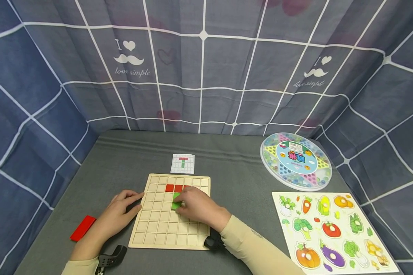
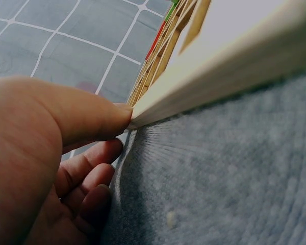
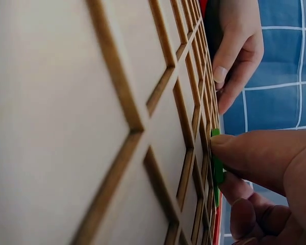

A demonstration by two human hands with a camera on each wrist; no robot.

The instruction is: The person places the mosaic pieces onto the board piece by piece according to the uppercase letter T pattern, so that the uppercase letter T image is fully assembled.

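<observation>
A pale wooden grid board point(image 1: 158, 231) lies flat on the grey cloth. Red square tiles point(image 1: 169, 188) form a short row near its far end, the rightmost partly behind the right hand. Below them, green tiles point(image 1: 176, 206) sit in a column. My right hand point(image 1: 199, 204) reaches over the board, thumb and index fingertip pinching a green tile point(image 3: 217, 168). At the board's left edge, my left hand point(image 1: 122, 212) rests with thumb and index fingertips against the side. The left wrist view shows the thumb tip touching the board's corner point(image 2: 158, 104).
A small pattern card point(image 1: 177, 166) with a red-and-green T lies beyond the board. A red block point(image 1: 83, 228) is beside the left forearm. To the right are a round Chinese checkers set point(image 1: 296, 162) and a vegetable puzzle board point(image 1: 316, 244). Checked cloth point(image 1: 223, 76) hangs around the table.
</observation>
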